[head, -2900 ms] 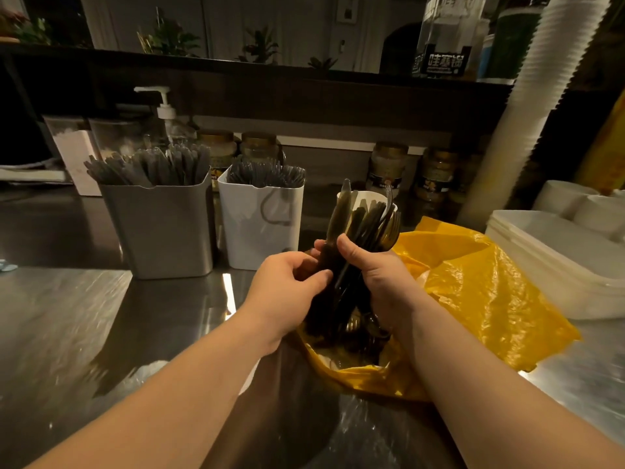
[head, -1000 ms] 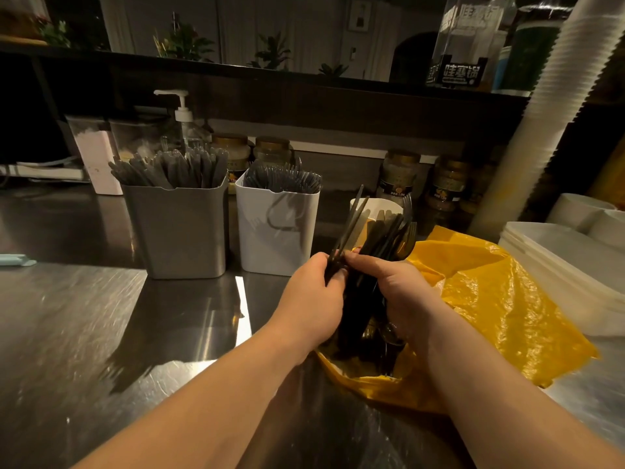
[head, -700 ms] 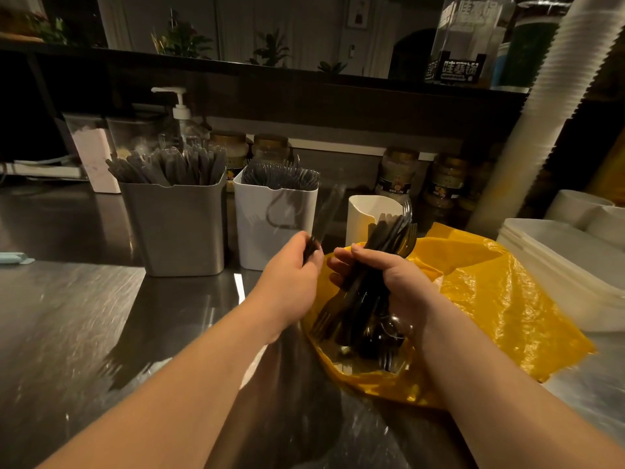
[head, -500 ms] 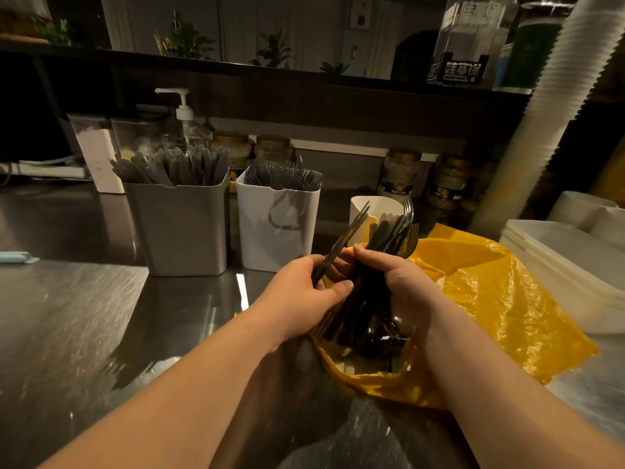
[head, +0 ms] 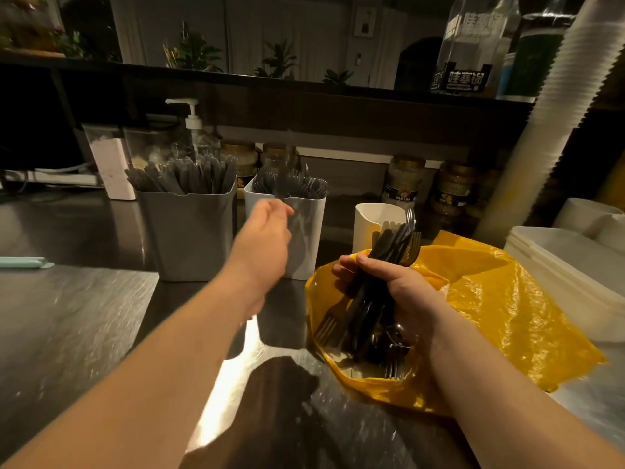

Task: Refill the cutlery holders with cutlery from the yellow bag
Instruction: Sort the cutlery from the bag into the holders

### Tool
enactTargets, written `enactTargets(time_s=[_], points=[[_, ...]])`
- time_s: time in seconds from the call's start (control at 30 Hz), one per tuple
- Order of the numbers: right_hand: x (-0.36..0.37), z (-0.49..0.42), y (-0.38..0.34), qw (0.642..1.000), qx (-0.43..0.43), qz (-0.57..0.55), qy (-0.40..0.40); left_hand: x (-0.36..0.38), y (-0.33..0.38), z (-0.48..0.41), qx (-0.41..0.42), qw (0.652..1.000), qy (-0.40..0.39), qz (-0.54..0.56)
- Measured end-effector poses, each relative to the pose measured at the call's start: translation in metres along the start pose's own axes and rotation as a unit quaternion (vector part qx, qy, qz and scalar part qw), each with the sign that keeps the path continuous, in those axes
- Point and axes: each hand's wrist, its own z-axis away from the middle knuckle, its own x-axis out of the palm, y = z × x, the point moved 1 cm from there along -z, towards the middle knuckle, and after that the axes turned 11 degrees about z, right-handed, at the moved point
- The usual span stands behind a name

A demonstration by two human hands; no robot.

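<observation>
At the near rim of the white holder (head: 308, 231), the left hand (head: 267, 235) pinched a blurred, upright piece of cutlery (head: 286, 164); to its right, the right hand (head: 399, 286) gripped a cutlery bundle (head: 389, 243) inside the open yellow bag (head: 507, 299).

Only 1 readable label, up on the shelf (head: 338, 93).
Top right above my counter (head: 84, 316), the clear container (head: 473, 35) has a black label (head: 465, 79) w/ white Chinese chars, approx. 哇塞锅. 1st char sure, rest blurry. Fainter chars higher up can't be read. The jars (head: 402, 179) at the back have labels too small to make out.
</observation>
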Motion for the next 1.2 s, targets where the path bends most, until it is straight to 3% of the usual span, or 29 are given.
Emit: enactTargets(time_s=[0.17, 0.3, 0.67, 0.93, 1.03, 1.1, 1.13, 1.2], points=[[0.003, 0.0, 0.0, 0.999, -0.002, -0.029, -0.016, -0.03, 0.05, -0.04, 0.16, 0.977, 0.136, 0.022], [0.003, -0.001, 0.001, 0.999, -0.006, -0.041, -0.018, -0.046, 0.091, -0.065, 0.228, 0.946, 0.223, 0.056], [0.001, -0.002, 0.003, 0.999, -0.011, -0.04, -0.012, -0.063, 0.058, -0.105, 0.063, 0.957, 0.272, -0.083], [-0.002, -0.004, 0.002, 0.998, -0.013, -0.056, -0.011, -0.06, 0.066, -0.082, 0.106, 0.923, 0.267, -0.258], [-0.003, -0.004, 0.002, 0.998, -0.01, -0.065, -0.011, -0.05, 0.061, -0.051, 0.238, 0.888, 0.237, -0.313], [-0.002, -0.003, 0.001, 0.996, -0.013, -0.083, -0.01, -0.035, 0.042, -0.025, 0.302, 0.887, 0.148, -0.316], [-0.001, -0.003, 0.001, 0.995, -0.016, -0.094, -0.007, -0.026, 0.028, -0.012, 0.274, 0.9, 0.086, -0.329], [-0.002, -0.002, 0.0, 0.994, -0.024, -0.11, -0.001, -0.007, 0.002, 0.013, 0.125, 0.933, -0.049, -0.334]])
